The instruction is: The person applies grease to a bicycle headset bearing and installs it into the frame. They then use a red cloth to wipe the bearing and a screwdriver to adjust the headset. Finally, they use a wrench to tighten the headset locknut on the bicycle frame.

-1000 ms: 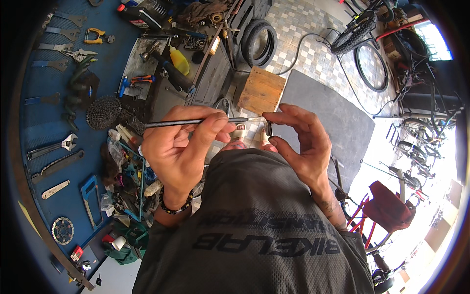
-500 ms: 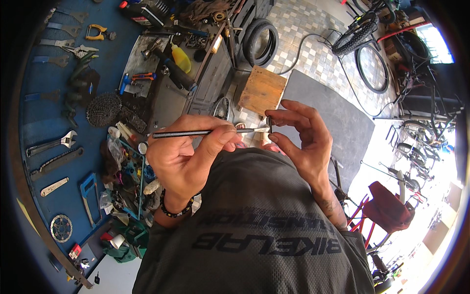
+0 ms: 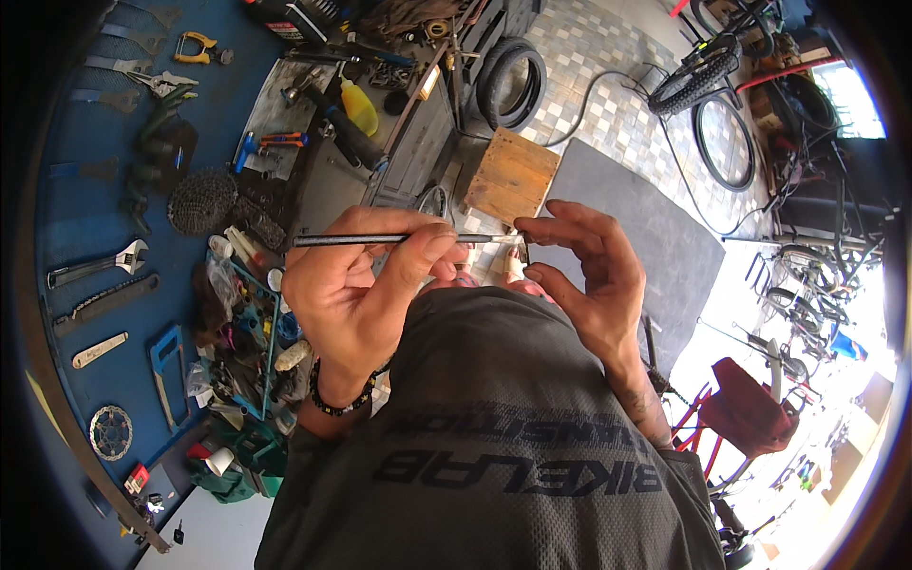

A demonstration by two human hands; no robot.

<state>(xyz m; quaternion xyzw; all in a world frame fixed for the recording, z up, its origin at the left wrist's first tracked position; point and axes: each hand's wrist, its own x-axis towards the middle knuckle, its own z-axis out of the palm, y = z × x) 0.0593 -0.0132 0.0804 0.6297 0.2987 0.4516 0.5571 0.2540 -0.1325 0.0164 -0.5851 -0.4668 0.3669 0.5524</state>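
Note:
My left hand [image 3: 366, 285] is closed on a slim paintbrush [image 3: 347, 240] with a black handle, pinched between thumb and fingers. The brush lies nearly level, its pale tip pointing right. At that tip, my right hand [image 3: 594, 271] pinches a small, thin dark piece [image 3: 525, 246] edge-on between thumb and fingertips; its exact kind is too small to make out. Brush tip and dark piece meet or almost meet. Both hands are raised in front of my dark shirt [image 3: 494, 380].
A tool board [image 3: 123, 313] with wrenches and a hacksaw [image 3: 169, 375] runs along the left. Beyond my hands stand a cluttered workbench [image 3: 313, 190], a wooden box [image 3: 513, 173] and stacked tyres [image 3: 511, 84]. A dark mat [image 3: 646, 209] covers floor at right; bicycles [image 3: 807, 294] stand farther right.
The rear end of the brush has lowered its angle slightly as my left hand shifted up a little. The brush tip moved slightly up along the dark piece. My right hand barely moved.

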